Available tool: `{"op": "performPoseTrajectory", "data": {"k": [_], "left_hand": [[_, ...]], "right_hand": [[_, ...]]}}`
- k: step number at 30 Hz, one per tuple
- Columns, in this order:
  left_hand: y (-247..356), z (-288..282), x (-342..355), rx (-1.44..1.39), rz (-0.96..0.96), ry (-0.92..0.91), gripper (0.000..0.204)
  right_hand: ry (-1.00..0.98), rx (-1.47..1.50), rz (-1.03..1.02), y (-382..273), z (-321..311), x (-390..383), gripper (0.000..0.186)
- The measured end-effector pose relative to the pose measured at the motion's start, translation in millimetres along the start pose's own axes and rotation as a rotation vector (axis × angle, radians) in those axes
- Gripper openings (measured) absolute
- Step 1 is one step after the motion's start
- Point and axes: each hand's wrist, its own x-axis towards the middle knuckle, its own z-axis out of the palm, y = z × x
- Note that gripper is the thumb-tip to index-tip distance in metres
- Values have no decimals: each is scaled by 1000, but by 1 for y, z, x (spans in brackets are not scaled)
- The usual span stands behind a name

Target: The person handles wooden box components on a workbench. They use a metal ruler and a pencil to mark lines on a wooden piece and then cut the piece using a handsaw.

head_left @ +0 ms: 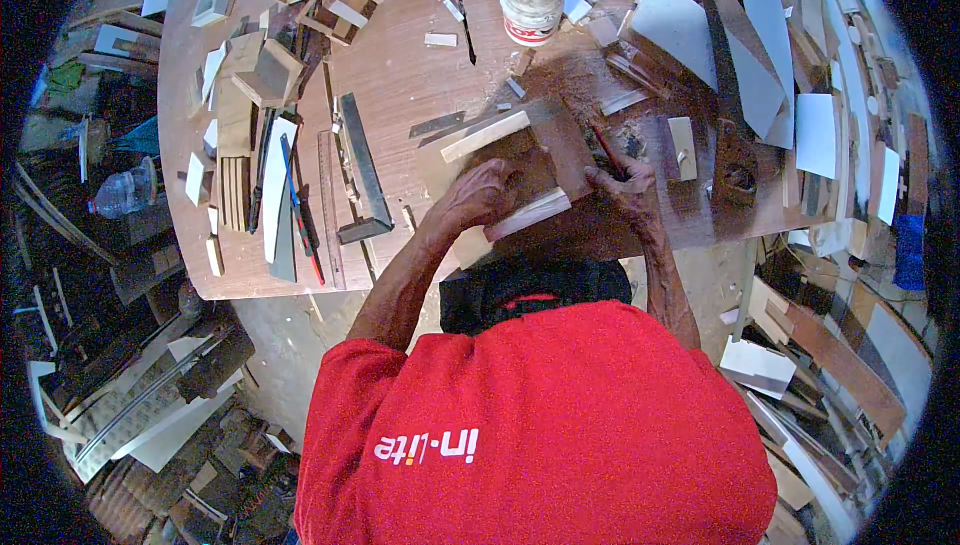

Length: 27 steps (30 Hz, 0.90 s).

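Red shirt front (540, 415) nearest, two hands at a brown board (556, 150)

Below the shirt is a dark garment (590, 290), then the near edge of the bench (390, 75). Just past that edge lies the board, with a near strip (528, 213) of pale wood along one side and a far strip (485, 136) opposite. The left hand (478, 193) rests between them, fingers bent down; I cannot tell whether that grip pinches anything or only presses. The right hand (627, 183), beside the board's right edge, has its grip closed around a slim reddish tool (604, 143), perhaps a pencil or small brush.

My judgement is that the strips are being marked or fitted on the board; the next move seems to call for a steady left hand while the tool works along an edge. Farther off stands a white tub (531, 25) with a handle sticking out, its contents hard to make out. Shadow covers the left fingertips, the tool's tip blends into the dark, and scrap panels (670, 30) crowd toward the far rim, some cut off.
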Motion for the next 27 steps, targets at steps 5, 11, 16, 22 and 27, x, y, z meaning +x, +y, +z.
{"op": "performPoseTrajectory", "data": {"k": [5,11,16,22,27], "left_hand": [[7,-6,-2,-84,9,-36,25],[28,-23,-9,-133,27,-16,25],[18,-16,-4,-61,13,17,23],[2,-4,-4,-75,-2,1,23],[20,-17,-4,-36,59,8,20]], "right_hand": [[23,-96,-83,-11,-4,-4,32],[24,-19,-44,22,1,-1,29],[-25,-39,-33,16,1,0,29],[134,-23,-28,12,-2,-4,29],[256,85,-12,27,-16,-2,29]]}}
